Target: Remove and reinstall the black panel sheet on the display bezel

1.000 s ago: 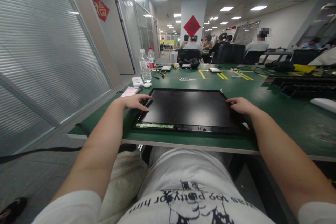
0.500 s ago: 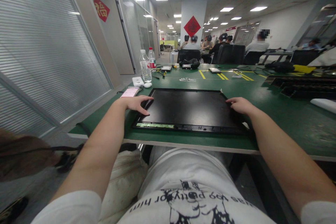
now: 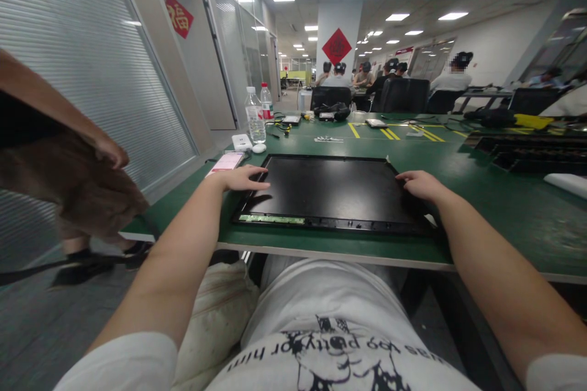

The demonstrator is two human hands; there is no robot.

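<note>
A flat black screen panel (image 3: pixel 330 186) lies on the green table in front of me, its dark glossy face up. A green circuit strip (image 3: pixel 271 220) runs along the left part of its near edge. At the panel's left side, my left hand (image 3: pixel 242 178) is open, thumb reaching over the screen and fingers at the frame. Across from it, my right hand (image 3: pixel 420 186) has its fingers bent at the right edge of the frame, closed about it; the lower fingers are partly hidden.
Beyond the panel's left corner stand a clear water bottle (image 3: pixel 255 116) and a red-capped bottle (image 3: pixel 266 101), near a white box (image 3: pixel 241 142) and a phone (image 3: pixel 225 162). Black slotted parts (image 3: pixel 527 149) lie at right. A person (image 3: pixel 73 177) walks past at left; others sit at the back.
My left thumb has moved up and inward over the screen, nearer the fingers. The right hand and panel stay put. At left, the passing person has come further into view.
</note>
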